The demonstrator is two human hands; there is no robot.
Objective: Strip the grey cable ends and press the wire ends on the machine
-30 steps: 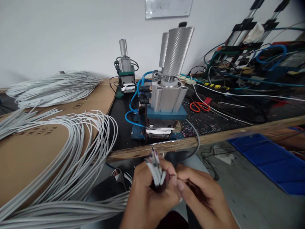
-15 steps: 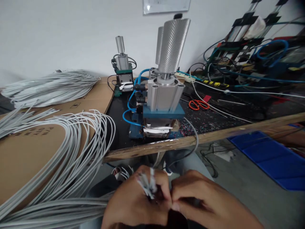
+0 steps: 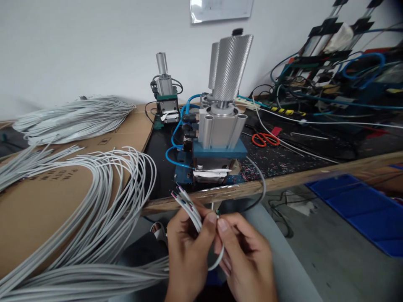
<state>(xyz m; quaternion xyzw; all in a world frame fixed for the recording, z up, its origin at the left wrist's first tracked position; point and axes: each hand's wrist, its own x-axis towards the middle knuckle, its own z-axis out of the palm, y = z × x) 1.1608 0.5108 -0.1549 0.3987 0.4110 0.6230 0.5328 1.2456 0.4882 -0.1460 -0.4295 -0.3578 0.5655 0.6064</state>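
Note:
My left hand (image 3: 192, 243) is closed round a small bunch of white cables (image 3: 189, 207), whose cut ends show coloured wire cores and point up and left. From that bunch one cable (image 3: 217, 261) loops over to my right hand (image 3: 241, 251). Thumb and forefinger of my right hand pinch this cable near its tip, where fine dark green and white wires show. The fingertips of both hands meet there, just in front of the bench edge. A thick bundle of grey-white cables (image 3: 103, 281) runs from the left toward my left hand.
Beyond my hands stands a pneumatic press (image 3: 217, 134) with a knurled cylinder; a smaller press (image 3: 165, 90) is behind it. Orange-handled scissors (image 3: 265, 139) lie to the right. Coiled cables (image 3: 78, 117) rest on cardboard (image 3: 50, 205). A blue panel (image 3: 359, 214) is low at right.
Both hands have risen and turned, and the bunch's ends now stand clear above my left hand. A single cable's tip now shows between my fingertips.

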